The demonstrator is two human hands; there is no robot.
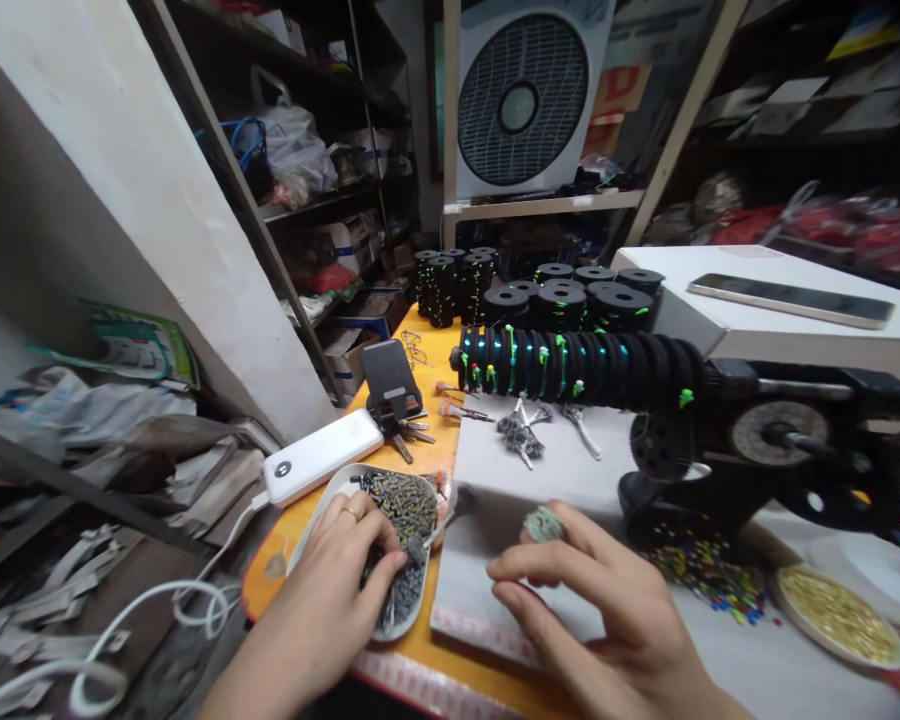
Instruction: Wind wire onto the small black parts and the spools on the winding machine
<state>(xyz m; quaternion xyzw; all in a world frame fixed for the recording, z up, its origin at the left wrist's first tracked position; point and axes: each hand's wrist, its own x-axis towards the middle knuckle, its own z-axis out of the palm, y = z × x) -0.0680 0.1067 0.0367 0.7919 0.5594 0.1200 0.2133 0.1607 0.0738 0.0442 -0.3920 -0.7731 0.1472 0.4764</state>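
Note:
My left hand point(352, 550) reaches into a white tray point(322, 490) of small dark and yellowish pieces point(401, 505). Its fingers are curled and the thumb is drawn in; whatever they pinch is hidden. A small grey tuft on a pale stem point(418, 550) lies beside the thumb. Over the white work surface, my right hand point(607, 610) has thumb and index finger close together, with a crumpled pale green clump point(544, 523) held by the fingers behind. Beyond the hands, a black ribbed roller point(585, 368) carries green threads and coloured bits.
A geared black stand point(780, 440) supports the roller. Coloured beads point(712, 575) and a dish of gold pieces point(840, 615) lie right. Black spools point(562, 300) stand behind. A power bank point(322, 458), phone holder point(391, 378) and keys point(405, 445) sit left; a phone point(791, 300) rests on a white box.

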